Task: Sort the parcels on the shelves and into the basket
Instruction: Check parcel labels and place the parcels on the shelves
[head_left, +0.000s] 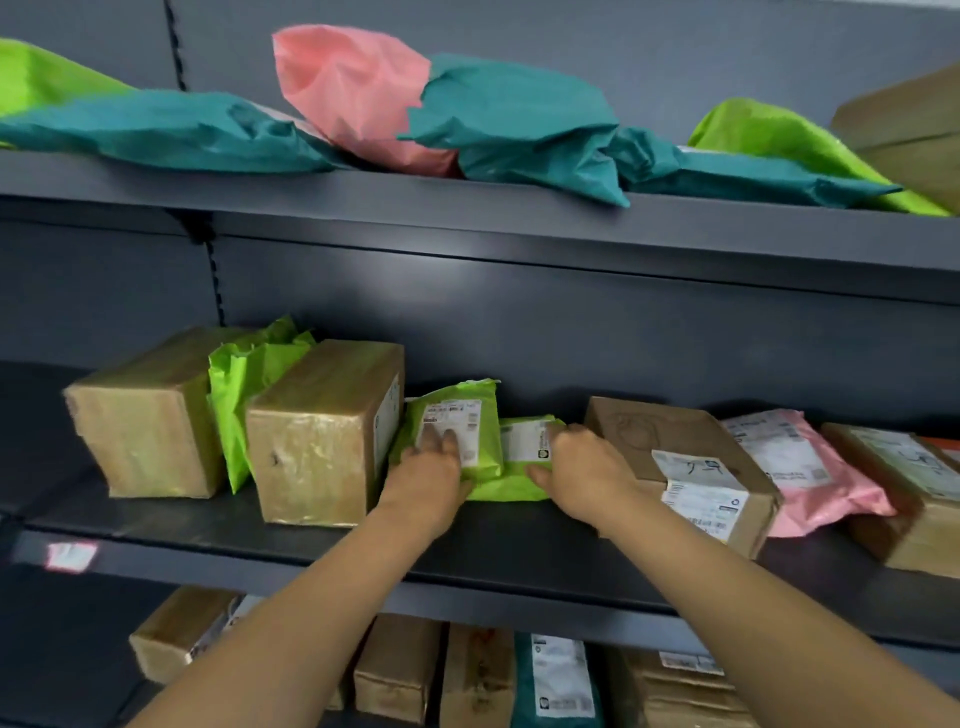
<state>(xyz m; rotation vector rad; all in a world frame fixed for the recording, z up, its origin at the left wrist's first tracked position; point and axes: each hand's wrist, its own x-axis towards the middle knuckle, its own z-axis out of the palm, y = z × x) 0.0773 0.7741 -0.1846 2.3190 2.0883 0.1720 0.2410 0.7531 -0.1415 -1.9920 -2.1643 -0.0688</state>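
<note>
Green parcels (448, 395): left hand (429, 470) presses one, right hand (584, 465) grips another.

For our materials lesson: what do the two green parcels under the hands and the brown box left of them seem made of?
Upright green parcel and flat green parcel: likely thin plastic film, slightly glossy, creased and crumpled, paper labels stuck on. Brown box: apparently cardboard wrapped in clear tape, judging by shiny, wrinkled glare.

At your 12 o'clock the green mailer (488, 457) is crinkled, faintly shiny plastic with a matt paper label (457, 415). At 9 o'clock the cardboard box (317, 431) gleams under glossy tape. The shelf (467, 540) looks like smooth matt painted metal.
</note>
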